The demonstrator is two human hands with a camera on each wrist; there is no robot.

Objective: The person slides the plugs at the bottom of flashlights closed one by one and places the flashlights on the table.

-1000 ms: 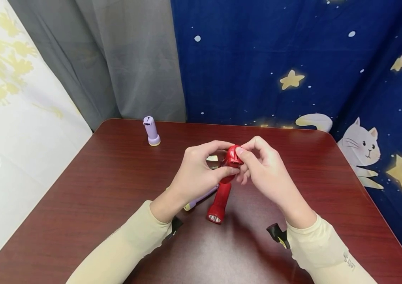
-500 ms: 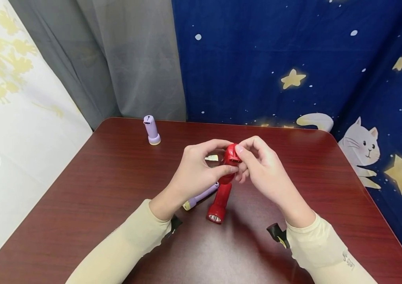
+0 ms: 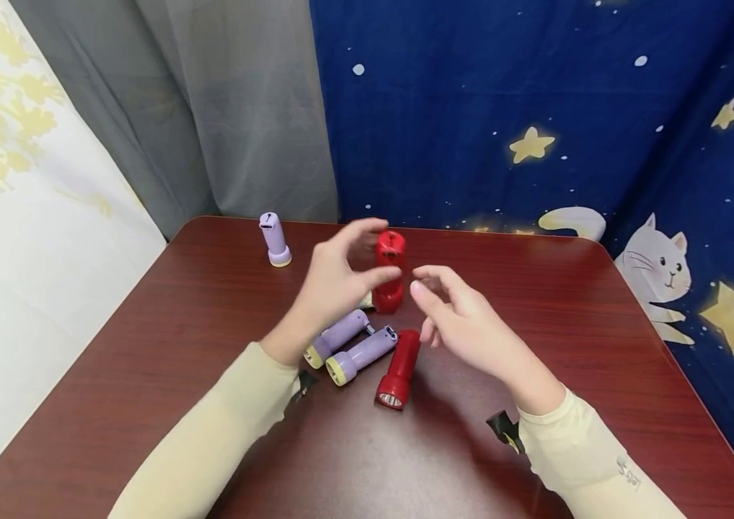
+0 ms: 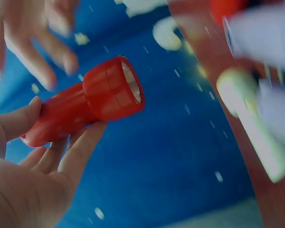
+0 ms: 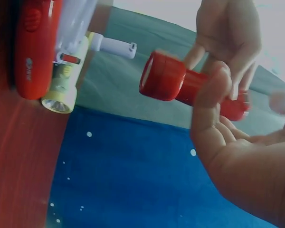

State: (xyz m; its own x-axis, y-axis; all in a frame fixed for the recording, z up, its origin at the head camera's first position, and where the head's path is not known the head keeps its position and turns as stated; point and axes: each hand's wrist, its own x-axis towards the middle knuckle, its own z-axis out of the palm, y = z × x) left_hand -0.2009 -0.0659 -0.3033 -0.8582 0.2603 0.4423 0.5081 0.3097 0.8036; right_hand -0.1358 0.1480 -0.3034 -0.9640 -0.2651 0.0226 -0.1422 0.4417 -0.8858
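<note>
My left hand [image 3: 334, 277] holds a red flashlight [image 3: 389, 252] by its narrow body between thumb and fingers. The flashlight stands lens down, above the table. In the left wrist view its wide head [image 4: 111, 90] sticks out past the fingertips. To its right is my right hand [image 3: 471, 324], fingers loosely bent, with a gap to the flashlight in the head view. Another red flashlight [image 3: 399, 371] lies below the hands, lens toward me. Beside it lie two purple flashlights [image 3: 367, 353] [image 3: 341, 333] with yellow rims.
A pale yellow-green flashlight [image 5: 61, 88] lies behind the purple ones, mostly hidden in the head view. One purple flashlight [image 3: 275, 241] stands lens down near the back left edge of the dark red table [image 3: 211, 303]. Grey and blue curtains [image 3: 445, 108] hang behind.
My right hand has let go of the red flashlight and moved slightly down. The left hand has carried the flashlight left and back, uncovering the purple flashlights lying on the table.
</note>
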